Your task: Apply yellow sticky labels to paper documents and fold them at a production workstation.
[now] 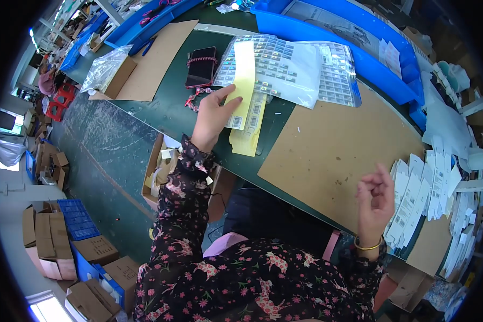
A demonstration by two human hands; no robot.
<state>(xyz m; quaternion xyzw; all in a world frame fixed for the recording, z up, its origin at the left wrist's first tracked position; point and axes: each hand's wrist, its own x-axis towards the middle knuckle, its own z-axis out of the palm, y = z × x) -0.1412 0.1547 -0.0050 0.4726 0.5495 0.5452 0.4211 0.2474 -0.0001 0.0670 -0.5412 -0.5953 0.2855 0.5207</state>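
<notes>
Now L hand [213, 115] flat on yellow sheet [243, 96] (R hand [375, 201] curled)

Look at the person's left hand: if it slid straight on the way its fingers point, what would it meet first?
Probably the clear plastic bag of small printed label sheets, just beyond the yellow paper strip that the left hand already touches; depth is uncertain.

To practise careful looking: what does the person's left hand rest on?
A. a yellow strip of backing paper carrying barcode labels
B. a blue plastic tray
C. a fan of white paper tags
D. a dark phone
A: the left hand lies with its fingers on the yellow strip of backing paper with barcode labels on the green table, while the right hand is raised empty near the white tags.
</notes>
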